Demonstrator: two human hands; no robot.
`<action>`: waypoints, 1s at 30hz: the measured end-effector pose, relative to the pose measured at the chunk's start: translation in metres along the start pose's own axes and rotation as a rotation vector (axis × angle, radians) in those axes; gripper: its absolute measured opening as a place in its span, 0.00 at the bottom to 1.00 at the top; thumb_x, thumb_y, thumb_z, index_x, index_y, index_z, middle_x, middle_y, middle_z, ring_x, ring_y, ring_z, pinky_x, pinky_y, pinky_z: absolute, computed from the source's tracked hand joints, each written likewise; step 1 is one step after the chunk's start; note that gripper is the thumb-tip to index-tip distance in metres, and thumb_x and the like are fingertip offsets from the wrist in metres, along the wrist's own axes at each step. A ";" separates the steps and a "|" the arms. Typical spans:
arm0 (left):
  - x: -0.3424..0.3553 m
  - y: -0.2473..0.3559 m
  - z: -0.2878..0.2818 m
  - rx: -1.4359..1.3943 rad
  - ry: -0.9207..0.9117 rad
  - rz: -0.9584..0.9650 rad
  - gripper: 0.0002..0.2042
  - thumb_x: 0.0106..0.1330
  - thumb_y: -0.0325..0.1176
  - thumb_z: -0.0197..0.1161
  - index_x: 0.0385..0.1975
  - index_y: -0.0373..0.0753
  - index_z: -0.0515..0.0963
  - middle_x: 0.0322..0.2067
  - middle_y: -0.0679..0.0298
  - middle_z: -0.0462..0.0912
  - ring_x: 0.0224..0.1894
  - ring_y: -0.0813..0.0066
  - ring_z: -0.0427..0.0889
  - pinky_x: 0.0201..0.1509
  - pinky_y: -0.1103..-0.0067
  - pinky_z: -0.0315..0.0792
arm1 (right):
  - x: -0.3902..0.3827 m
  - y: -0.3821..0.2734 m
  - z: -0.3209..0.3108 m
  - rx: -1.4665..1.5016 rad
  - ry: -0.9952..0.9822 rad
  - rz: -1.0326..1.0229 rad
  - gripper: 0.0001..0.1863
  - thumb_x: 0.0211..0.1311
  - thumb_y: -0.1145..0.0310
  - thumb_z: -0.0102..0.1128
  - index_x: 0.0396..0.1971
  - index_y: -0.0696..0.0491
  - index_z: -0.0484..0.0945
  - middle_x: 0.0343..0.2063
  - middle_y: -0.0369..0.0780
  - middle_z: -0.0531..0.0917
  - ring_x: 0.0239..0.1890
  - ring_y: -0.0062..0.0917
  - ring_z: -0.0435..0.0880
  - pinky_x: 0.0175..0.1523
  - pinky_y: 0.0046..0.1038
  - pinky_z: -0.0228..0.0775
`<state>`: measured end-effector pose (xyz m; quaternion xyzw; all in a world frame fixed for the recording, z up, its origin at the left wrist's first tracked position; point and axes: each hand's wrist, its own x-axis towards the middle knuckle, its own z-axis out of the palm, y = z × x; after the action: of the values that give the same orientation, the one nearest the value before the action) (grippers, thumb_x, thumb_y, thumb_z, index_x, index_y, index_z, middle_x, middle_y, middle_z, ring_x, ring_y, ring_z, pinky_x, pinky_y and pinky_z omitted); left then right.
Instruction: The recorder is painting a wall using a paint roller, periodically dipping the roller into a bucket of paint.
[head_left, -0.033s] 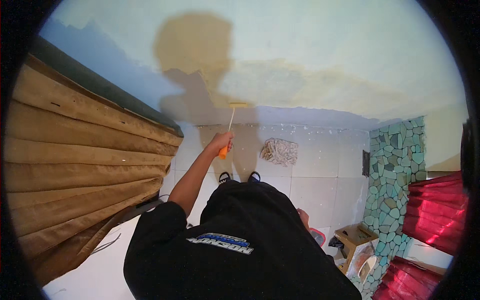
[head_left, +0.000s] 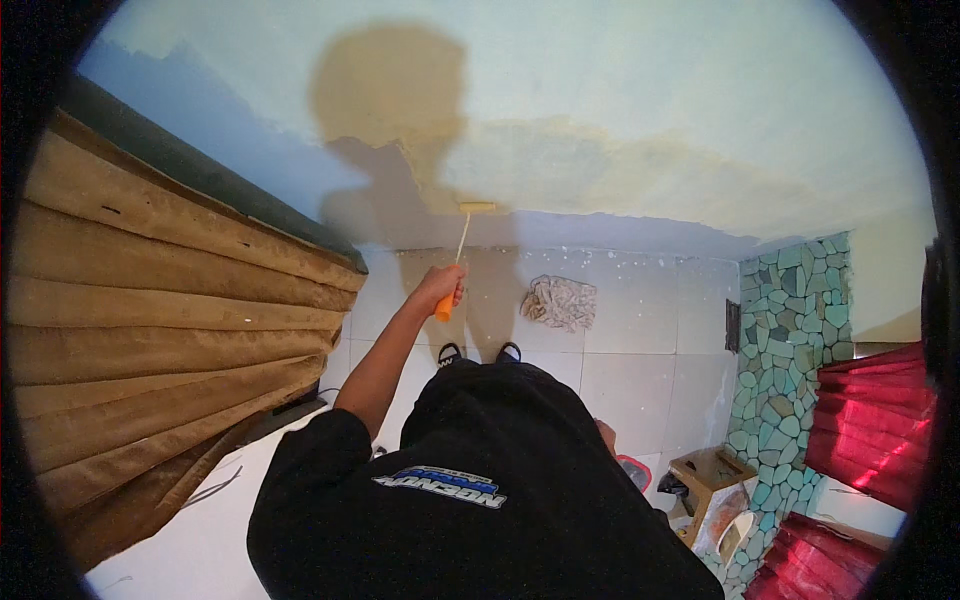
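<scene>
My left hand is closed on the orange handle of a paint roller, whose pale yellow roller head is at the lower part of the wall, along the edge between pale cream-yellow and lavender-blue paint. My shadow falls on the wall around it. My right hand is mostly hidden behind my black shirt at the lower right, near a red-rimmed container; what it holds, if anything, cannot be seen.
A crumpled cloth lies on the tiled floor beyond my sandaled feet. Brown pleated curtains hang at left. At right are a green stone-clad strip, red curtains and a small wooden stand with items.
The roller head has moved very slightly up the wall. Otherwise little has visibly changed.
</scene>
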<state>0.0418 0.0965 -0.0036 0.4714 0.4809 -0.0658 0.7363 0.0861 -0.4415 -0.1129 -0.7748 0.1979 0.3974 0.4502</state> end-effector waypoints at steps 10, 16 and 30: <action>-0.009 0.005 0.022 -0.089 0.025 0.044 0.08 0.55 0.33 0.52 0.21 0.35 0.67 0.12 0.65 0.67 0.11 0.79 0.67 0.13 0.82 0.64 | 0.047 0.059 0.006 -1.079 -0.216 -0.356 0.18 0.54 0.59 0.44 0.35 0.58 0.72 0.30 0.40 0.78 0.33 0.25 0.78 0.34 0.24 0.67; 0.081 -0.024 0.023 -0.132 -0.065 -0.016 0.08 0.57 0.34 0.49 0.20 0.38 0.65 0.12 0.66 0.65 0.11 0.78 0.65 0.11 0.82 0.62 | 0.027 -0.044 -0.014 -0.147 -0.070 0.040 0.15 0.53 0.62 0.47 0.36 0.56 0.71 0.28 0.43 0.78 0.28 0.28 0.77 0.32 0.27 0.68; -0.038 -0.012 0.067 -0.084 0.108 0.085 0.07 0.56 0.35 0.52 0.23 0.39 0.64 0.12 0.68 0.65 0.10 0.80 0.64 0.12 0.82 0.62 | 0.047 -0.021 -0.037 -0.317 -0.142 -0.086 0.15 0.51 0.65 0.50 0.37 0.57 0.72 0.30 0.43 0.77 0.27 0.29 0.77 0.31 0.29 0.68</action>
<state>0.0588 0.0256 0.0242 0.4627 0.5019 0.0112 0.7307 0.1448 -0.4594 -0.1283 -0.8138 0.0671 0.4576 0.3520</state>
